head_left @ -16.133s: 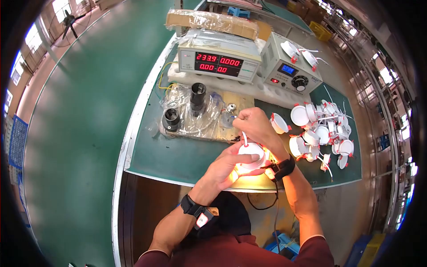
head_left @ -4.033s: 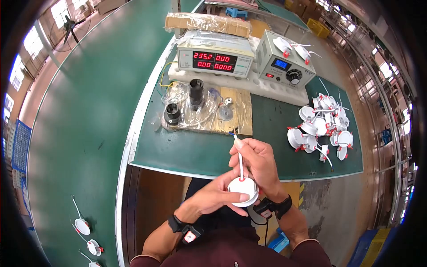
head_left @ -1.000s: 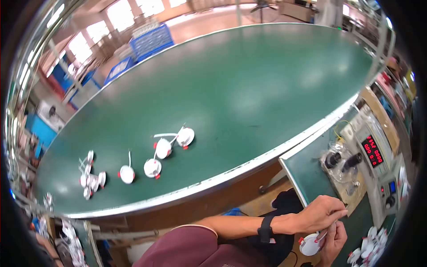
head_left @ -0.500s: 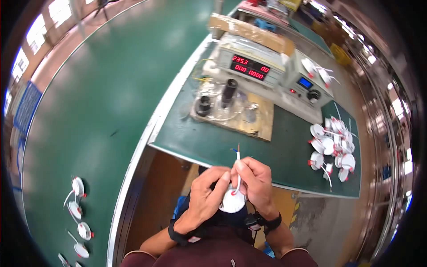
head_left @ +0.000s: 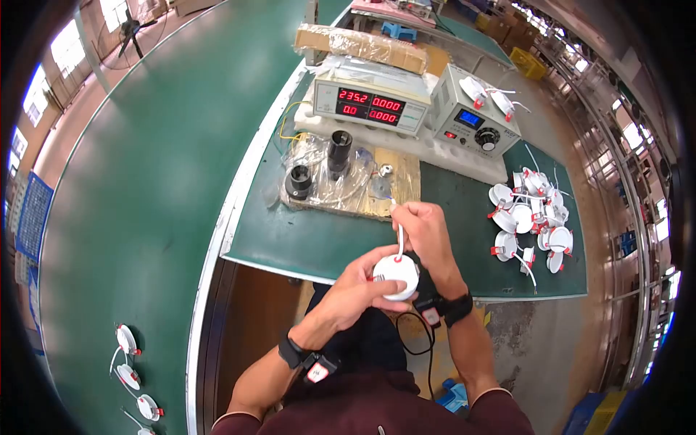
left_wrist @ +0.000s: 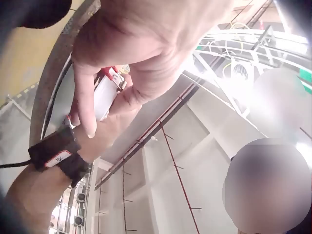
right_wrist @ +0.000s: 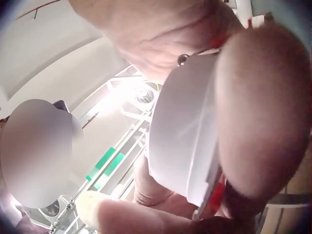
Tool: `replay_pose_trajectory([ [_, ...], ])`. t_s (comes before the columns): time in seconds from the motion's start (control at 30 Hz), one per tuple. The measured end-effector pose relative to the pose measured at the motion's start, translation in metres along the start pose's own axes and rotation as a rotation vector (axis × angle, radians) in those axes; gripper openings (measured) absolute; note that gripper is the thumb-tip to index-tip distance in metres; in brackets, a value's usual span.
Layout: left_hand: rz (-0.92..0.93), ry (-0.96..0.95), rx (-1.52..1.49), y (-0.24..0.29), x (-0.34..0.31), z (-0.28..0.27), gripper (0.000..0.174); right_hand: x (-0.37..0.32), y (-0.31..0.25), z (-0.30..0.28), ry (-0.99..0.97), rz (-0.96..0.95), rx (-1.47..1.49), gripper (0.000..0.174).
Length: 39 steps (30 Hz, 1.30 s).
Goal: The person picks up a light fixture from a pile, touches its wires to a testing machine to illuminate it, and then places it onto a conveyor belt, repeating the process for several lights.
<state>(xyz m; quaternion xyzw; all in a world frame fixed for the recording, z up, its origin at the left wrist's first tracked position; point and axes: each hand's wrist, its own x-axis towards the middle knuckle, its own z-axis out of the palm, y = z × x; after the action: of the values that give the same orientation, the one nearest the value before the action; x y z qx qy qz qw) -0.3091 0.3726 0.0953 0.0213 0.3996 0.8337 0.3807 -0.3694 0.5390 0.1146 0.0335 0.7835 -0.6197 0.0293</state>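
Note:
A round white recessed downlight (head_left: 396, 277) with red-tipped spring clips is held in my left hand (head_left: 351, 293), thumb across its back; it is unlit. Its white cable (head_left: 401, 239) runs upward from the housing. My right hand (head_left: 426, 235) pinches that cable near its far end, right at the front edge of the wooden board (head_left: 406, 174). The bare wire ends are mostly hidden by the fingers. In the left wrist view the downlight (left_wrist: 103, 100) shows between the fingers. The right wrist view has its white side (right_wrist: 180, 131) close up.
Plastic film and two black sockets (head_left: 338, 154) sit on the board. Behind stand a power meter (head_left: 373, 101) with red digits and a grey regulator box (head_left: 475, 112). A pile of downlights (head_left: 533, 217) lies at right; several more (head_left: 148, 407) lie on the left green table.
A lit lamp was in the hands 16 seconds ago; the held one is dark. The head view swung left and back. The right hand has moved the cable end up to the board.

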Motion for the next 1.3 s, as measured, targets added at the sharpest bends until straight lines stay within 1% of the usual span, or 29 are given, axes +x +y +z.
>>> replay_pose_trajectory([
  [0.07,-0.032,-0.047,-0.070,0.009,0.022,-0.010,0.050,0.029,0.015,-0.007,0.014,-0.070,-0.118,0.032],
  [0.1,-0.043,-0.066,-0.105,0.013,0.030,-0.016,0.049,0.038,0.019,-0.007,0.008,-0.063,-0.137,0.031],
  [0.17,-0.045,-0.078,-0.139,0.017,0.043,-0.024,0.049,0.054,0.024,-0.007,-0.008,-0.049,-0.173,0.030],
  [0.2,-0.048,-0.081,-0.158,0.019,0.047,-0.027,0.048,0.061,0.026,-0.007,-0.007,-0.089,-0.235,0.030],
  [0.23,-0.049,-0.079,-0.167,0.021,0.049,-0.029,0.048,0.065,0.028,-0.007,-0.011,-0.081,-0.238,0.031],
  [0.3,-0.054,-0.075,-0.185,0.021,0.053,-0.033,0.048,0.069,0.029,-0.004,-0.018,-0.065,-0.242,0.031],
  [0.4,-0.055,-0.064,-0.227,0.023,0.054,-0.034,0.048,0.073,0.032,-0.001,0.046,-0.061,-0.327,0.030],
  [0.7,-0.089,-0.092,-0.198,0.027,0.057,-0.038,0.047,0.076,0.035,0.001,0.077,-0.075,-0.393,0.029],
  [0.83,-0.095,-0.092,-0.194,0.025,0.054,-0.038,0.047,0.072,0.033,0.000,0.043,-0.037,-0.309,0.031],
  [0.9,-0.096,-0.099,-0.180,0.026,0.052,-0.036,0.048,0.063,0.019,0.000,0.033,-0.025,-0.232,0.033],
  [1.0,-0.091,-0.157,-0.157,0.028,0.042,-0.031,0.049,0.043,-0.007,-0.003,-0.069,0.064,0.044,0.030],
  [1.03,-0.113,-0.190,-0.160,0.026,0.038,-0.029,0.053,0.038,-0.006,-0.006,-0.098,0.070,0.108,0.030],
  [1.1,-0.096,-0.259,-0.200,0.022,0.028,-0.019,0.055,0.027,-0.002,-0.014,-0.154,0.086,0.239,0.029],
  [1.2,-0.087,-0.315,-0.293,0.017,0.022,-0.013,0.057,0.021,0.007,-0.015,-0.173,0.123,0.365,0.029],
  [1.23,-0.085,-0.300,-0.301,0.015,0.022,-0.012,0.056,0.022,0.011,-0.014,-0.178,0.136,0.416,0.029],
  [1.3,-0.074,-0.269,-0.313,0.013,0.025,-0.011,0.053,0.027,0.015,-0.015,-0.109,0.067,0.201,0.031],
])
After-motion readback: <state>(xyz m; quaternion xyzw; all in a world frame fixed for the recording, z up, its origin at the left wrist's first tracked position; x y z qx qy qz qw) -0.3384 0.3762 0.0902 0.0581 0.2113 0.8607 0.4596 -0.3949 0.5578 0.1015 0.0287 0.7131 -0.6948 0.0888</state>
